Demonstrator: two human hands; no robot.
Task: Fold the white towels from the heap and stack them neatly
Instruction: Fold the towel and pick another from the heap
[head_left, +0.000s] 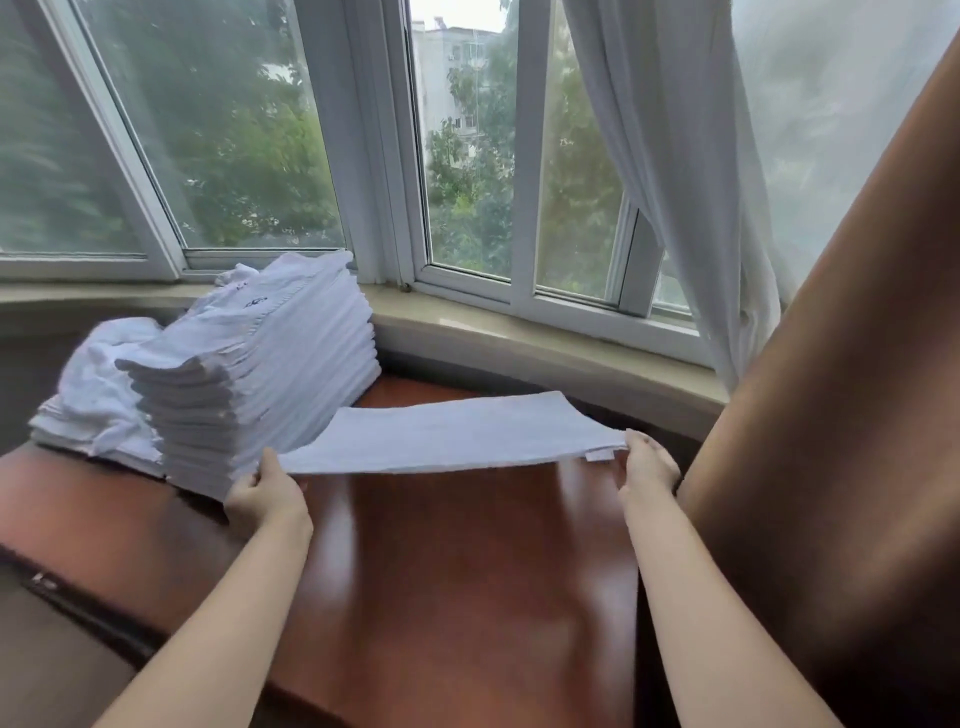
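Holding towel (457, 434) stretched above tabletop (467, 571), just right of stack (249, 374): left hand (267, 496), right hand (647, 465) each pinch near corner. Likely light, soft, sags mid-span; grip corners, keep taut. Heap (98, 384) behind stack.

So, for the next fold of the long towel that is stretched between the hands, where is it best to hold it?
Probably at its two short ends, from the near side. The folded towel hangs as a long flat strip; the left hand and right hand already pinch its near corners, so each end could be carried toward the other. The stack waits at left.
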